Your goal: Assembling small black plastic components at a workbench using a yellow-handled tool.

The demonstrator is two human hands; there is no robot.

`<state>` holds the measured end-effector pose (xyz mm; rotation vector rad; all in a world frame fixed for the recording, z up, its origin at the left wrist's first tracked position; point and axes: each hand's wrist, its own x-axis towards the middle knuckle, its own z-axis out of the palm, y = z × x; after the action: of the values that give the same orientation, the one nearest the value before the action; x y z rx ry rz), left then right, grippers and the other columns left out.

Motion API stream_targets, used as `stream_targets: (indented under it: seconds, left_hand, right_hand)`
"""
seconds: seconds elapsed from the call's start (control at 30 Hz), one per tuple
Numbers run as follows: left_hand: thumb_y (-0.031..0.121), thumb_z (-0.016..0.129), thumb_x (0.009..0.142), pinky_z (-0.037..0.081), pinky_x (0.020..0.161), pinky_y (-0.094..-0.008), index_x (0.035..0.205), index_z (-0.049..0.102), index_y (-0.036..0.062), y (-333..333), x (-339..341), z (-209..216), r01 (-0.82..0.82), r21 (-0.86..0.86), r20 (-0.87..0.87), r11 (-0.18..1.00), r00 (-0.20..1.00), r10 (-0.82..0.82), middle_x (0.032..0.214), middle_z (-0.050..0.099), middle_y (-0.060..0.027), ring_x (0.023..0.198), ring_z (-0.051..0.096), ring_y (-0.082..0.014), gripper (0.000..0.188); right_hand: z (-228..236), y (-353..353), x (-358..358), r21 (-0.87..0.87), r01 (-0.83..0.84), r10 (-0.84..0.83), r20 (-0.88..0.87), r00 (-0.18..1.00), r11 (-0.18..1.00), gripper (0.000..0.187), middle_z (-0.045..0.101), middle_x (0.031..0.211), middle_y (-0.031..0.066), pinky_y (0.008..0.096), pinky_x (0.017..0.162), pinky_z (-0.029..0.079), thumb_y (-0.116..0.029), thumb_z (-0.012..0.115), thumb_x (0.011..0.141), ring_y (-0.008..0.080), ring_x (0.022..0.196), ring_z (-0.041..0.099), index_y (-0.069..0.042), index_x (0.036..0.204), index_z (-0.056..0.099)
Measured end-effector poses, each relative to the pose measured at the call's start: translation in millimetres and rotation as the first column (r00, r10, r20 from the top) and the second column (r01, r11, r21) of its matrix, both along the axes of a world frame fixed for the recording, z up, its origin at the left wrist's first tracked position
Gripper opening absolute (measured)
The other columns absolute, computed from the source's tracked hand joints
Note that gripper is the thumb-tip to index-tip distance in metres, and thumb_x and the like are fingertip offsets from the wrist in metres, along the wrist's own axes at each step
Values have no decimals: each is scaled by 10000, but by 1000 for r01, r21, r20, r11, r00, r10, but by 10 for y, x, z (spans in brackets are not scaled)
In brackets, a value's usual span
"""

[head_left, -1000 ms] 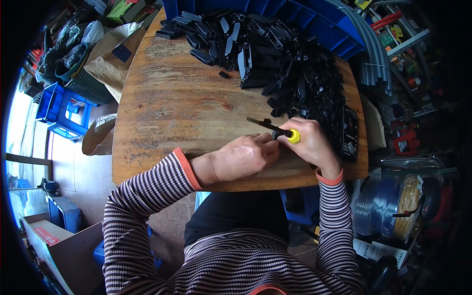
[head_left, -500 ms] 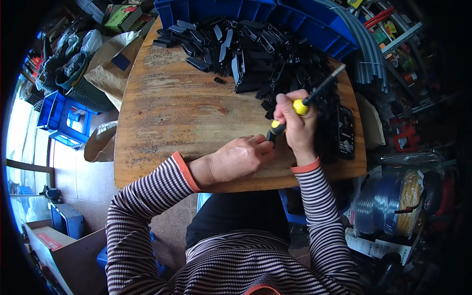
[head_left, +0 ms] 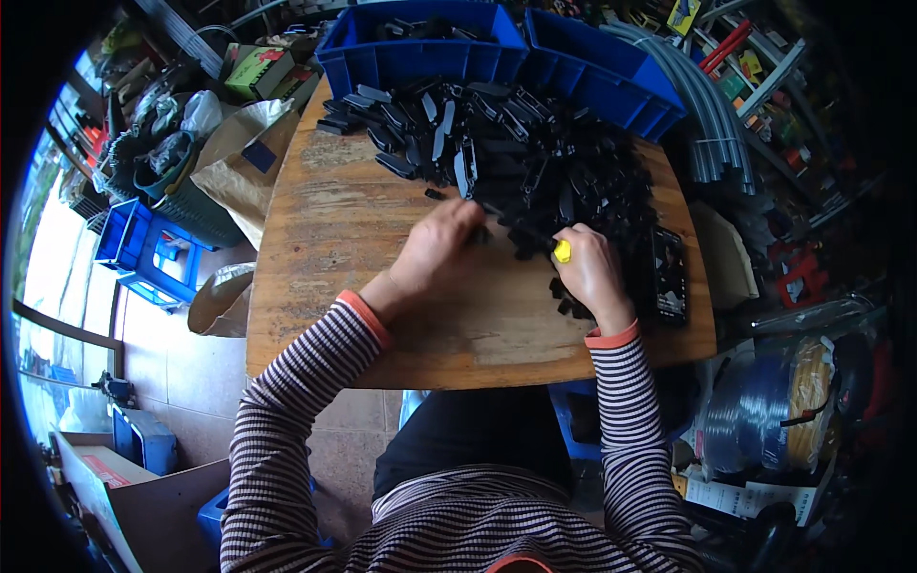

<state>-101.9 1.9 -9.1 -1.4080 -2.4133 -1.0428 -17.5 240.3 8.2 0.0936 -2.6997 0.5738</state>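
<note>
My right hand (head_left: 592, 272) is closed round a screwdriver (head_left: 563, 251). Its yellow handle end shows by the thumb; the shaft is lost against the dark parts behind. My left hand (head_left: 435, 248), blurred by motion, is at the near edge of a heap of black plastic parts (head_left: 465, 167), its fingers bent together. Something dark shows under those fingertips, too smeared to name. Small black pieces (head_left: 570, 301) lie on the wood beside my right wrist, and a single small black piece (head_left: 435, 194) lies beyond my left hand.
The heap covers the far part of the wooden table (head_left: 325, 258). Behind it stand a blue bin (head_left: 420, 65) with black parts inside and a second blue bin (head_left: 602, 81). A phone (head_left: 670, 275) lies near the right edge. Grey tubing (head_left: 716, 143) hangs beyond that corner.
My left hand has moved away from my right hand, forward to the heap. My right hand has lowered the screwdriver, whose shaft pointed up and right before. The view has shifted slightly.
</note>
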Motion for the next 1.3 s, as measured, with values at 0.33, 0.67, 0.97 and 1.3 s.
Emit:
stream_targets:
  seconds: [0.33, 0.67, 0.97, 1.3]
  left_hand:
    - [102, 668, 824, 542, 708, -378, 1091, 625, 28, 373, -655, 19, -571, 111, -2, 813, 818, 575, 936, 663, -180, 828, 677, -333, 281]
    - [81, 601, 867, 465, 483, -253, 1029, 620, 15, -124, -368, 205, -396, 199, 759, 896, 641, 115, 703, 611, -49, 554, 580, -114, 176]
    - [64, 594, 869, 494, 521, -289, 990, 641, 38, -466, 161, 86, -309, -173, 468, 935, 810, 354, 720, 636, -65, 564, 611, -196, 133]
    - [86, 693, 781, 543, 777, -400, 1086, 668, 96, -521, 370, 191, -159, -123, -186, 980, 973, 135, 1084, 608, -116, 963, 612, -324, 306]
  right_hand:
    - [88, 6, -157, 91, -33, 15, 202, 979, 995, 226, 659, 876, 182, 392, 724, 533, -99, 786, 733, 357, 839, 656, 20, 876, 659]
    - [37, 23, -189, 90, -7, -6, 142, 990, 996, 161, 669, 785, 202, 396, 660, 554, -60, 758, 725, 354, 765, 681, 20, 812, 650]
    - [52, 34, -314, 176, -139, 109, 170, 979, 975, 99, 670, 759, 198, 411, 659, 561, -10, 702, 728, 363, 745, 682, -7, 808, 643]
    - [115, -101, -201, 159, -55, 28, 168, 985, 986, 114, 666, 748, 208, 409, 642, 570, 12, 670, 750, 368, 712, 680, -6, 857, 633]
